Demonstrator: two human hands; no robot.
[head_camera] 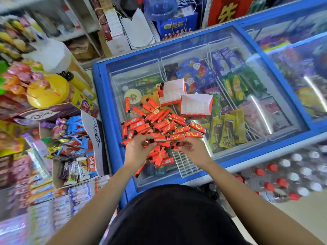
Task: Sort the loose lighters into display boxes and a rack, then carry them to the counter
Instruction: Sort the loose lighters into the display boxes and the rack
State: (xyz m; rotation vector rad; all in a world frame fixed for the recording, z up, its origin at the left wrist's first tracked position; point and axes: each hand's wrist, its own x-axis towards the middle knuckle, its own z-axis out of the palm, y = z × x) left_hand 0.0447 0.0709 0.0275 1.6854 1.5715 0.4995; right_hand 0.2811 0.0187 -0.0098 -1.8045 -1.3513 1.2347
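Note:
A heap of several red lighters (159, 124) lies on the glass lid of a blue chest freezer (113, 106). Two white-and-red display boxes stand behind the heap: one (172, 92) holds a couple of lighters at its left end, the other (196, 105) shows bare slots. A white slotted rack (184, 163) lies flat at the near edge of the lid. My left hand (137, 147) is at the near side of the heap, its fingers closed on a red lighter (159, 138). My right hand (192, 147) pinches another red lighter (177, 145) beside it.
Candy and chocolate boxes (70, 142) crowd the shelves at my left, close to the freezer's edge. Packs of bottled water with red and white caps (286, 175) sit on the floor at the right. A second freezer lid (300, 50) continues to the far right.

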